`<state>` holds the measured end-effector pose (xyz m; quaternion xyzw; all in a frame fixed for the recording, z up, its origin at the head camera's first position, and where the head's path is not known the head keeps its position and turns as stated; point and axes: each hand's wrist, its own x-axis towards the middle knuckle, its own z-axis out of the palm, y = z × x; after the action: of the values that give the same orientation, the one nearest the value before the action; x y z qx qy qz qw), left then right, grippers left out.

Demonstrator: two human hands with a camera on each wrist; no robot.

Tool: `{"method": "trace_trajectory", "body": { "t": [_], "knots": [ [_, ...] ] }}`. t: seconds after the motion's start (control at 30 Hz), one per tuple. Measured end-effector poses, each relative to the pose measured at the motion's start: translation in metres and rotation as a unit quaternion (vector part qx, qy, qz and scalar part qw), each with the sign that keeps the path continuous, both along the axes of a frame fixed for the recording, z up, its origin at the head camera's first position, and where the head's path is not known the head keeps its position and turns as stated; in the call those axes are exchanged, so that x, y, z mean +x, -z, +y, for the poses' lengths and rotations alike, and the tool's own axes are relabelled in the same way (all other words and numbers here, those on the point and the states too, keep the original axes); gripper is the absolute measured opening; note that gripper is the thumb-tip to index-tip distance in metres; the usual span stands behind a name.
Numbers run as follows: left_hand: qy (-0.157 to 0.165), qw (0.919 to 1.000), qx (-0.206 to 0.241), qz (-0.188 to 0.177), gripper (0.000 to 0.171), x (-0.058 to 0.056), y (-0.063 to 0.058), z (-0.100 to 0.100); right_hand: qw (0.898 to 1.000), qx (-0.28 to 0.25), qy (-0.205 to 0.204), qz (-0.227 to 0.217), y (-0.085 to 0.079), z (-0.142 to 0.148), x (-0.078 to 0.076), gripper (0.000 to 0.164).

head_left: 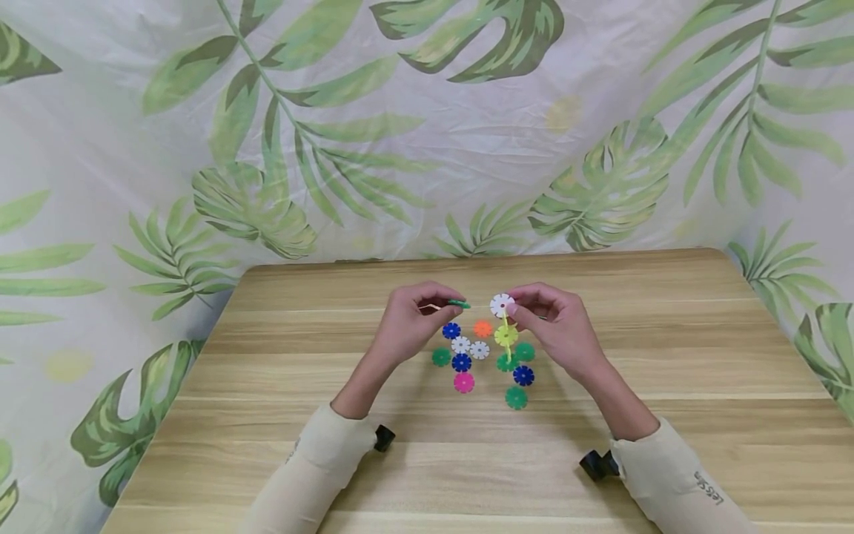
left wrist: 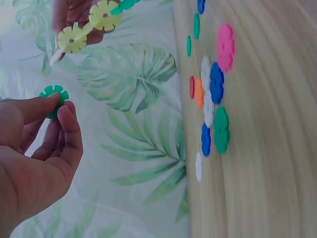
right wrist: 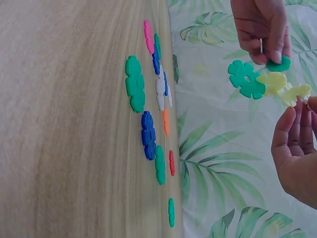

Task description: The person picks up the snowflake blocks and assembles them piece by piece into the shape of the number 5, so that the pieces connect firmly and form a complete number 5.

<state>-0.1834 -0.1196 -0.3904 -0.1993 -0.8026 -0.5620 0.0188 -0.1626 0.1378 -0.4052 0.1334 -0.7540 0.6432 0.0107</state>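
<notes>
My left hand (head_left: 423, 315) pinches a green notched plastic disc (left wrist: 53, 91) between thumb and fingertips, above the table. A thin pale edge (right wrist: 261, 45) shows by those fingers in the right wrist view. Opposite it, my right hand (head_left: 557, 322) grips a white notched disc (head_left: 502, 305) that ends a short chain. From this white disc, two yellow discs (left wrist: 72, 39) and a green disc (right wrist: 238, 82) follow, slotted into one another. In the right wrist view, the left hand's disc overlaps the chain's surroundings, close to its yellow part.
Several loose discs lie flat on the wooden table (head_left: 427, 482) below the hands, among them a pink (head_left: 463, 383), an orange (head_left: 483, 328), a blue (head_left: 523, 375) and a green one (head_left: 517, 397). A leaf-patterned cloth (head_left: 467, 148) hangs behind the table's far edge.
</notes>
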Motion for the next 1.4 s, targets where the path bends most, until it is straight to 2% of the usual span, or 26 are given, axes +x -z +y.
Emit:
{"method": "trace_trajectory", "body": {
  "t": [0.47,0.73,1.07,1.4],
  "knots": [
    [-0.007,0.9955,0.054,0.077,0.009,0.008,0.012,0.019,1.000,-0.012,-0.004,-0.007,0.001,-0.002,0.001,0.023],
    [0.003,0.9911,0.072,0.112,0.010,0.010,0.015,0.023,1.000,-0.019,-0.013,-0.003,0.002,-0.004,0.002,0.023],
    [0.003,0.9825,0.057,0.177,0.015,0.011,0.017,0.023,1.000,-0.028,-0.010,0.008,0.004,-0.007,0.003,0.019],
    [0.000,0.9795,0.061,0.192,0.018,0.011,0.017,0.025,1.000,-0.020,-0.009,0.010,0.003,-0.010,0.005,0.017]
  ]
}}
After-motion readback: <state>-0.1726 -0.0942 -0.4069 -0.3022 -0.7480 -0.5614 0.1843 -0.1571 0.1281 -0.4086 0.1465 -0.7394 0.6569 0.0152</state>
